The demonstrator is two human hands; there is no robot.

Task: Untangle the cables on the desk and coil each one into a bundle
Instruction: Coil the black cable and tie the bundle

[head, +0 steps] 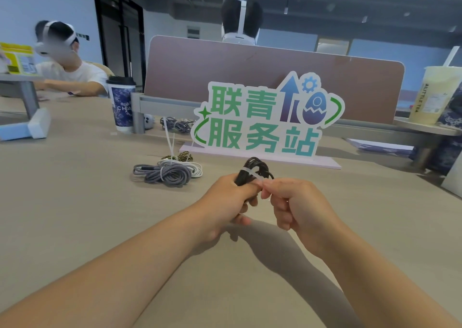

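Two bare forearms reach in from the bottom edge and meet above the desk (75, 202). The left hand (225, 202) is curled tight round a black cable bundle (258, 167), whose loops stick up past the knuckles. The right hand (295, 202) pinches the tail of a white zip tie (250, 173) that wraps the bundle, its other fingers folded in. Both hands are held off the desk, just in front of the sign (265, 117), a white-edged standing board with green characters reading 联青服务站, a blue arrow, a gear and a cracked egg. Left of the sign's base, a grey cable bundle (162, 175) cinched with a white tie lies on the desk, touching a white cable bundle (193, 168). A brown braided cable (185, 156) sits just behind them, with thin white strips (170, 137) rising from it. Behind the sign's left edge lies a second grey bundle (176, 124). Further left stands a blue-patterned paper cup (122, 105) with a black lid, showing the letters "CHA". Behind the sign runs a brown divider panel (250, 72). Right of the sign, on a raised shelf, a pale yellow drink cup (430, 97) with a straw reads "ALITTLE TEA". Far left of the sign, a person (72, 72) in a white T-shirt and a white headset sits at the desk.
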